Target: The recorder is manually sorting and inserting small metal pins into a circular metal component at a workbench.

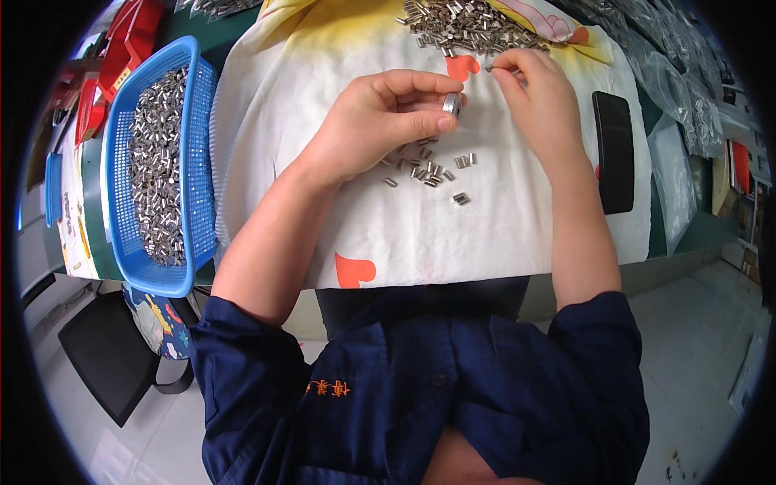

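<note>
Between the thumb and fingers of my left hand (380,109) is a thick silver metal ring (452,105), held edge-up over the cloth. To the right, my right hand (537,97) pinches a small metal cylinder (489,69) at its fingertips, a short way from the ring. Below my left hand lies a loose scatter of small metal cylinders (428,173), partly hidden by that hand. A larger heap of the same cylinders (473,28) is beyond my hands at the far side of the cloth.
A white cloth (485,242) with red hearts covers the table. On the left stands a blue plastic basket (194,162) full of metal cylinders, with red bins (125,48) behind it. A black phone (614,153) lies on the right, near clear plastic bags (679,89).
</note>
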Demonstrator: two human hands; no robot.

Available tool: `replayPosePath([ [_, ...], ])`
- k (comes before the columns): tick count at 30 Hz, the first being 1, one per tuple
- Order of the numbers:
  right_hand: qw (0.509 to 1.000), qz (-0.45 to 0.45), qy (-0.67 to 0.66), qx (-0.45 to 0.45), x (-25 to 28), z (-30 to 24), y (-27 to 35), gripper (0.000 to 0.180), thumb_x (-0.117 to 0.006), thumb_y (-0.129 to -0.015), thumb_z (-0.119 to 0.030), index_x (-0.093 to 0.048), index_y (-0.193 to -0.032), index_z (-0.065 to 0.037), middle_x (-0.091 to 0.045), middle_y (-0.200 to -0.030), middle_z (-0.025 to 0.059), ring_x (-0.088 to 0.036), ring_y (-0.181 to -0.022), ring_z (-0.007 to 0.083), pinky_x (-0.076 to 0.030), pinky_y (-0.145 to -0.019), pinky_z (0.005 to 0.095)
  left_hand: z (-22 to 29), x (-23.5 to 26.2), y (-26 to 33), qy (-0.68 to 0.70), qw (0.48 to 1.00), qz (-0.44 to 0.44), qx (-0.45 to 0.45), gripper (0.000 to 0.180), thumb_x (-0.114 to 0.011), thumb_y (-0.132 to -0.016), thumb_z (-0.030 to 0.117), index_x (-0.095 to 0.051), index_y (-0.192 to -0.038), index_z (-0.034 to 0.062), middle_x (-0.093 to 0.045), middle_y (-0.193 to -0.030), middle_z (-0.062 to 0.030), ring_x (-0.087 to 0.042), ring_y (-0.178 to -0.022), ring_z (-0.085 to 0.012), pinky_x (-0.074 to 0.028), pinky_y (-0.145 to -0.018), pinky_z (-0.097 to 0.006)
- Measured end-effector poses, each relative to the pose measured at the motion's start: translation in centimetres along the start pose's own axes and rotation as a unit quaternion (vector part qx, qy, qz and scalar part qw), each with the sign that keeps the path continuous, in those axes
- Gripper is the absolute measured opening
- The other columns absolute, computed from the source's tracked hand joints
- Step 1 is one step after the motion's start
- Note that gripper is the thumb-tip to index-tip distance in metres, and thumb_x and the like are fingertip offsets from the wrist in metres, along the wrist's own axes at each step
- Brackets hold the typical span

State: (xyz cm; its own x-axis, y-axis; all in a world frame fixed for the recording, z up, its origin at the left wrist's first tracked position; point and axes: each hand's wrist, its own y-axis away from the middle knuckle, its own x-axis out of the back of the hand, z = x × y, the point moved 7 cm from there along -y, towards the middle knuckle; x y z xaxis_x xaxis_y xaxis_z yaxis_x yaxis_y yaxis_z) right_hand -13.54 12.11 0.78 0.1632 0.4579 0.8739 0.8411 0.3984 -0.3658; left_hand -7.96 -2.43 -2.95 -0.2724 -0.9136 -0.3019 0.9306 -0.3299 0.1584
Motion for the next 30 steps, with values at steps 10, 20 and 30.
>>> replayPosePath([
  [10, 0.901, -0.083, -0.422, -0.052, -0.4, -2.7, 1.4, 0.007, -0.063, -0.075, -0.003, -0.062, -0.082, -0.002, -0.061, -0.075, 0.0022, -0.054, -0.069, 0.0094, -0.044, -0.063, 0.022, 0.4, 0.5, -0.2, 0.024, 0.998, 0.036, -0.04, 0.034, -0.065, -0.077, 0.005, -0.054, -0.108, -0.005, -0.063, -0.092, -0.0095, -0.061, -0.084, -0.012, -0.049, -0.077, -0.023],
  [20, 0.96, 0.001, -0.281, 0.008, 0.7, -4.2, 1.8, 0.004, -0.063, -0.072, -0.002, -0.06, -0.074, -0.002, -0.058, -0.067, 0.0042, -0.055, -0.06, 0.013, -0.044, -0.056, 0.0243, 0.1, 1.2, 0.0, -0.068, 0.993, 0.091, -0.039, 0.034, -0.067, -0.076, 0.005, -0.057, -0.106, -0.0046, -0.064, -0.088, -0.0079, -0.06, -0.081, -0.0097, -0.049, -0.074, -0.021],
  [30, 0.898, -0.077, -0.429, -0.055, -0.4, -0.8, 0.4, 0.012, -0.064, -0.075, -0.007, -0.061, -0.085, -0.002, -0.062, -0.076, 0.0037, -0.055, -0.064, 0.0095, -0.045, -0.059, 0.0222, 0.0, -0.1, 0.3, -0.032, 0.999, 0.019, 0.007, 0.032, -0.067, -0.075, 0.004, -0.059, -0.105, -0.0023, -0.062, -0.086, -0.0045, -0.058, -0.078, -0.0074, -0.048, -0.073, -0.02],
])
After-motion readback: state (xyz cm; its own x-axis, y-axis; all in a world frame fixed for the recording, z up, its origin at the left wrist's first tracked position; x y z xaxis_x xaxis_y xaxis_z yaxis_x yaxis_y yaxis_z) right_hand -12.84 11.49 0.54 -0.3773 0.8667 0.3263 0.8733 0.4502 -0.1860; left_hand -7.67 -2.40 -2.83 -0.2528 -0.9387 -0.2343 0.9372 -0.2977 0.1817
